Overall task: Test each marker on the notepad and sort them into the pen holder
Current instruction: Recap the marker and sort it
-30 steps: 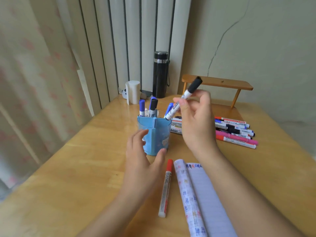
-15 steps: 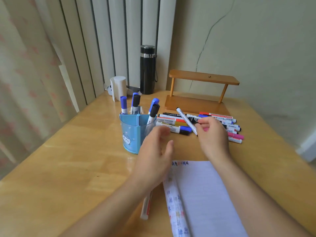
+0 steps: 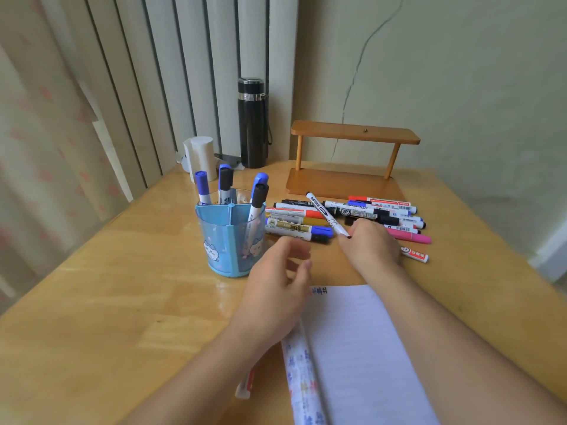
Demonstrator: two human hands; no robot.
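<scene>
Picking the next marker for test: right hand (image 3: 371, 246) pinches a white-barrelled marker (image 3: 326, 217) by its near end, fingers curled round it. The barrel slants far-left over the loose marker pile (image 3: 383, 213). Left hand (image 3: 276, 286) hovers with fingers loosely spread, holding nothing, between the blue pen holder (image 3: 230, 240) and the notepad (image 3: 352, 348). Judged next: uncap, bring the tip near onto the lined page, scribble. Cap state not resolvable.

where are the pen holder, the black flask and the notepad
pen holder (image 3: 216, 233), head view, on its blue front wall
black flask (image 3: 253, 130), head view, on the middle of its body
notepad (image 3: 362, 348), head view, on the bare lined page
</scene>
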